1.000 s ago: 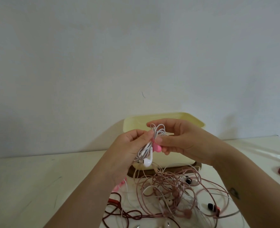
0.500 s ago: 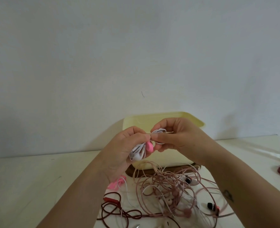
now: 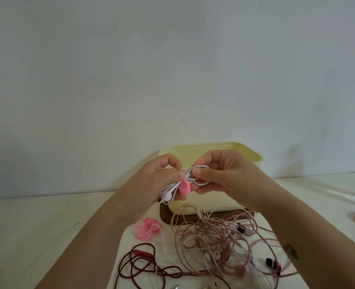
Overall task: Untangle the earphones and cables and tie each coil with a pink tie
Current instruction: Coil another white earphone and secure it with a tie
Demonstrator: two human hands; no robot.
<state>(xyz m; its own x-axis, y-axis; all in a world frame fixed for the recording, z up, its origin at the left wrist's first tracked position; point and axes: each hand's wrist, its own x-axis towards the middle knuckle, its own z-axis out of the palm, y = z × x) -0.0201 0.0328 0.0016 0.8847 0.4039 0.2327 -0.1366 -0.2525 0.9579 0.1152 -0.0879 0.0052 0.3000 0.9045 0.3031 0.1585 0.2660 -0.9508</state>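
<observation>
We hold the white earphones (image 3: 173,189) up above the worktop (image 3: 47,222), in front of the cream box (image 3: 214,151). Our left hand (image 3: 160,180) has its fingers closed around the gathered coil, earbuds hanging out below, and our right hand (image 3: 220,174) pinches the loops at the other end. A pink tie (image 3: 184,187) sits at the middle of the coil; we cannot tell whether it is fastened yet. So we judge the first coil nearly done. Left to do: the pale pink cables (image 3: 218,236) in a tangle below, the dark red cable (image 3: 139,261) beside them, and more pink ties (image 3: 146,229) waiting near the box
</observation>
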